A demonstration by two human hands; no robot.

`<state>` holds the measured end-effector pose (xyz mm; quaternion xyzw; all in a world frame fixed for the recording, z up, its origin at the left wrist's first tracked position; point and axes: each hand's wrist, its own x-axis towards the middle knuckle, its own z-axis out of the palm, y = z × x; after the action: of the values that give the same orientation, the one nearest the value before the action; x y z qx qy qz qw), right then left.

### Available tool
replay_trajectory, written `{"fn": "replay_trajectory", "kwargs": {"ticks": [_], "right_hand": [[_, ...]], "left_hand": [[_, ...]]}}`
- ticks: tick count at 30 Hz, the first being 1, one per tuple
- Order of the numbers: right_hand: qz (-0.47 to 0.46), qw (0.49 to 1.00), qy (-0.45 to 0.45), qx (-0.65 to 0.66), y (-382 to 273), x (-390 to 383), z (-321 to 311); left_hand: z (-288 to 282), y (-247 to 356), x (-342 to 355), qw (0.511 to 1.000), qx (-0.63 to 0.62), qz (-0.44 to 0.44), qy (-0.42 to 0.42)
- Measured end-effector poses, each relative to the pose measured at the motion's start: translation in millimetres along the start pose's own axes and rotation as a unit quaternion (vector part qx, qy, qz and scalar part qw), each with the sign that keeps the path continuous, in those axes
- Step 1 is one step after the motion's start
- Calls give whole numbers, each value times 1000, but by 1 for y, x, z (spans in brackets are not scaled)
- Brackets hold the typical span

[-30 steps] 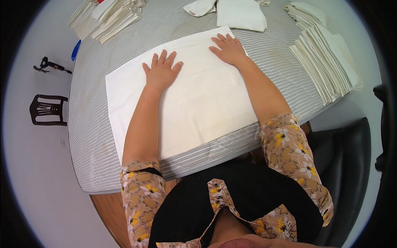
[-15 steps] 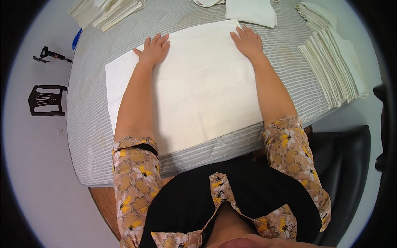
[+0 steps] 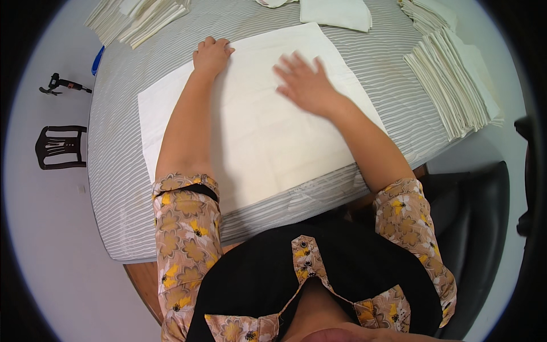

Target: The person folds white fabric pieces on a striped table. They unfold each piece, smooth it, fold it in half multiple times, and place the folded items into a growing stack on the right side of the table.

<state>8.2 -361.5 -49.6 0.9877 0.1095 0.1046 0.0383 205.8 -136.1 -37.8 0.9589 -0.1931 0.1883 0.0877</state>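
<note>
A large white cloth (image 3: 273,137) lies spread on the grey-and-white striped cover in front of me. At its far edge, left of the middle, my left hand (image 3: 211,57) has its fingers bent and drawn together on the cloth; the fingertips are partly hidden. My right hand (image 3: 306,84) is over the right half of the cloth, palm down, fingers spread and slightly blurred. It holds nothing. Whether its palm presses on the fabric, I cannot tell.
Folded white cloths (image 3: 453,85) stand in a tall stack at the right edge of the striped table (image 3: 117,188). Another pile (image 3: 137,20) lies at the far left, and a folded cloth (image 3: 336,14) at the far side. A black chair (image 3: 476,228) is at the near right.
My right hand has left the cloth's far right corner and moved left and nearer, across the cloth. The left hand's fingers, spread before, have drawn in at the far edge.
</note>
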Motion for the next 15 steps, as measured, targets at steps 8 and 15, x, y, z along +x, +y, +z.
{"fn": "replay_trajectory", "kwargs": {"ticks": [8, 15], "right_hand": [[-184, 977, -1, 109, -22, -86, -28], [-52, 987, -34, 148, 41, -172, -52]], "left_hand": [[1, -14, -42, 995, -60, 60, 45], [-66, 1, -187, 959, -77, 257, -91]]}}
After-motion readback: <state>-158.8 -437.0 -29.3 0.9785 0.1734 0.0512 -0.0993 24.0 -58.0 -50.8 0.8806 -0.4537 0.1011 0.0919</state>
